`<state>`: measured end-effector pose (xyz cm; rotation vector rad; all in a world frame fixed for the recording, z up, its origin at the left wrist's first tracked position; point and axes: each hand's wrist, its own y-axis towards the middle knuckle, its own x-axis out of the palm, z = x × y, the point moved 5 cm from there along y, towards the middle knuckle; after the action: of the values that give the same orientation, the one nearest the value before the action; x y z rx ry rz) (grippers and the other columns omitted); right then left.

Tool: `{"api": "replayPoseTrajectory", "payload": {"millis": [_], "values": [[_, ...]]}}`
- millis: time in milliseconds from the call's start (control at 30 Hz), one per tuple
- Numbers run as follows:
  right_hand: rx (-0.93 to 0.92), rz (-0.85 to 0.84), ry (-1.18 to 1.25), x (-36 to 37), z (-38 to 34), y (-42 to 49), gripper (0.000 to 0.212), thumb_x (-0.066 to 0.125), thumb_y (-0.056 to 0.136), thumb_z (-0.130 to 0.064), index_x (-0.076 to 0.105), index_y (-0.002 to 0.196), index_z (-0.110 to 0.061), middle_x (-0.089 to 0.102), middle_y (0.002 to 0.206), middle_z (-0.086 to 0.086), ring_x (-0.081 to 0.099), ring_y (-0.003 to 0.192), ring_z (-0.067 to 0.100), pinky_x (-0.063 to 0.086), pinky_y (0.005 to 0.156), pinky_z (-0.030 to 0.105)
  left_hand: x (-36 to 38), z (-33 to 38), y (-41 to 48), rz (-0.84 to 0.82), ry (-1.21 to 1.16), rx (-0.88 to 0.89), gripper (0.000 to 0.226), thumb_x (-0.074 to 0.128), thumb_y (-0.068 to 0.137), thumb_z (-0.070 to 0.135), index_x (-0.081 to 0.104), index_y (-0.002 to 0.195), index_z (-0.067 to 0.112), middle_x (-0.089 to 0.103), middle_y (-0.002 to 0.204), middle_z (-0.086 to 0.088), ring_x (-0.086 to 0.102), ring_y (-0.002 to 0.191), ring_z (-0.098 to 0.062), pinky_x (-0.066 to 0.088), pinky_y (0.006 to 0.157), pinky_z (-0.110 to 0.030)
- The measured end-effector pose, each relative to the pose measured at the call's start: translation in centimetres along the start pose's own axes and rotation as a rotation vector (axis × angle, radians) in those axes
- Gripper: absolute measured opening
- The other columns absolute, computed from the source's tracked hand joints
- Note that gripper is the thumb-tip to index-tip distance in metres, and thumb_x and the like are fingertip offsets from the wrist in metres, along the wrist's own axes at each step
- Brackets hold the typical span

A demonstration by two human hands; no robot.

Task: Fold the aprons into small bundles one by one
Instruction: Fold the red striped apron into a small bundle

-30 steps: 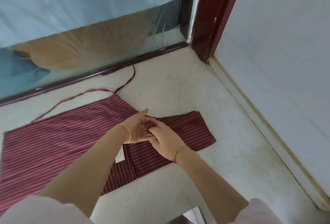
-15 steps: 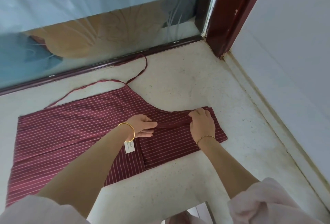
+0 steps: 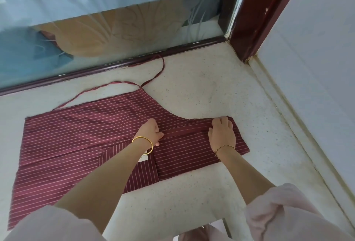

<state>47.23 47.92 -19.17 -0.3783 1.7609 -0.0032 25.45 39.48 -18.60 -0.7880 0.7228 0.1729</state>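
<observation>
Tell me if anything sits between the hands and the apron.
Nothing visible does. The left hand and the right hand both touch the apron directly, and it lies spread on the floor.

Apron [image 3: 86,135] lies flat on the floor [image 3: 192,192]; left hand [image 3: 150,132] and right hand [image 3: 222,134] pinch its strap [image 3: 186,128] taut.

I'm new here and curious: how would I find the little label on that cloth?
Start at the glass door; on the floor before it lies a maroon striped apron. Just below the gold bangle by the left hand, a small tag peeks out, the only plain white patch on the cloth.
</observation>
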Motion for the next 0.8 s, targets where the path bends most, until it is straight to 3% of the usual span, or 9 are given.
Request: {"api": "replayPoseTrajectory", "payload": {"millis": [133, 233, 333, 433, 500, 633, 800], "values": [[-0.021, -0.024, -0.073, 0.0, -0.1, 0.1, 0.035, 0.047, 0.096, -0.024, 0.044, 0.128, -0.011, 0.041, 0.129, 0.010, 0.042, 0.115, 0.023, 0.047, 0.087, 0.028, 0.3, -0.3, -0.4, 0.101, 0.264, 0.095, 0.012, 0.050, 0.095, 0.013, 0.041, 0.102, 0.012, 0.056, 0.080, -0.004, 0.054, 0.067, -0.017, 0.044, 0.058, -0.026], [-0.025, -0.041, -0.095, -0.3, -0.8, 0.3, 0.034, 0.049, 0.094, -0.024, 0.046, 0.125, -0.009, 0.044, 0.127, 0.010, 0.043, 0.113, 0.024, 0.046, 0.086, 0.029, -0.2, -1.6, -0.4, 0.138, 0.228, 0.093, 0.011, 0.050, 0.094, 0.013, 0.045, 0.104, 0.013, 0.057, 0.080, -0.002, 0.054, 0.067, -0.016, 0.040, 0.055, -0.023], [-0.103, 0.015, -0.114, -0.8, -3.0, 0.2, 0.029, 0.049, 0.094, -0.023, 0.052, 0.120, -0.012, 0.049, 0.121, 0.008, 0.046, 0.112, 0.024, 0.044, 0.091, 0.032, -2.0, -3.0, -0.3, 0.247, 0.164, 0.078, 0.009, 0.049, 0.094, 0.014, 0.049, 0.104, 0.012, 0.060, 0.079, -0.003, 0.058, 0.067, -0.019, 0.047, 0.058, -0.029], [-0.234, 0.033, -0.085, -0.8, -6.6, 0.6, 0.027, 0.048, 0.093, -0.021, 0.054, 0.119, -0.014, 0.050, 0.120, 0.006, 0.046, 0.111, 0.023, 0.044, 0.093, 0.034, -4.7, -4.7, 0.1, 0.352, 0.090, 0.037, 0.019, 0.051, 0.093, 0.010, 0.053, 0.112, 0.012, 0.062, 0.100, -0.008, 0.062, 0.080, -0.022, 0.055, 0.074, -0.035], [-0.328, 0.020, -0.049, -0.8, -9.7, 1.2, 0.026, 0.047, 0.094, -0.019, 0.054, 0.119, -0.013, 0.050, 0.120, 0.005, 0.046, 0.109, 0.022, 0.045, 0.092, 0.033, -6.9, -5.9, 0.5, 0.411, 0.108, 0.033, 0.029, 0.052, 0.092, 0.008, 0.053, 0.122, 0.010, 0.056, 0.120, -0.010, 0.059, 0.101, -0.025, 0.052, 0.091, -0.040], [-0.468, -0.056, -0.003, -0.9, -16.3, 2.8, 0.030, 0.044, 0.096, -0.017, 0.052, 0.124, -0.012, 0.050, 0.124, 0.007, 0.046, 0.113, 0.022, 0.046, 0.094, 0.034, -11.0, -7.7, 2.0, 0.391, 0.259, 0.026, 0.044, 0.052, 0.092, 0.005, 0.046, 0.135, 0.009, 0.044, 0.139, -0.012, 0.043, 0.126, -0.031, 0.039, 0.106, -0.043], [-0.535, -0.148, -0.109, -0.2, -22.2, 5.0, 0.035, 0.044, 0.096, -0.017, 0.045, 0.131, -0.011, 0.049, 0.127, 0.009, 0.044, 0.118, 0.026, 0.046, 0.093, 0.036, -14.0, -9.0, 4.3, 0.317, 0.414, 0.049, 0.050, 0.051, 0.088, -0.003, 0.044, 0.136, 0.007, 0.042, 0.139, -0.013, 0.038, 0.129, -0.032, 0.039, 0.106, -0.044]]}}
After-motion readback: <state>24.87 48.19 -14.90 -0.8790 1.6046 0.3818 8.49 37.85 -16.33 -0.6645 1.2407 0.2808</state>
